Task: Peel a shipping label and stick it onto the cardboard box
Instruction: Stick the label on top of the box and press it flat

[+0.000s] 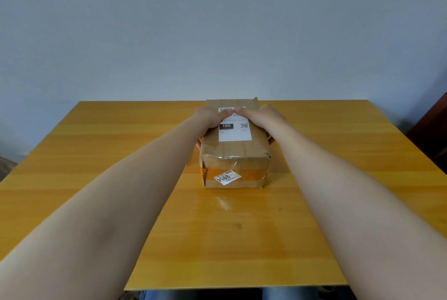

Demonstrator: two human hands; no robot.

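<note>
A taped cardboard box (235, 154) stands in the middle of the table, toward its far side. A white shipping label (234, 131) with a black "150" patch and a QR code lies flat on the box's top. My left hand (209, 119) wraps the box's left side, its thumb pressing the label's far part. My right hand (262, 117) grips the right side in the same way, and the two thumbs nearly touch. A small white sticker (227, 177) reading "8954" sits on the orange tape band across the box's front face.
The yellow wooden table (96, 178) runs up to a pale wall. A dark piece of furniture (433, 135) stands past the table's right edge. My legs in blue jeans (242, 295) show below the near edge.
</note>
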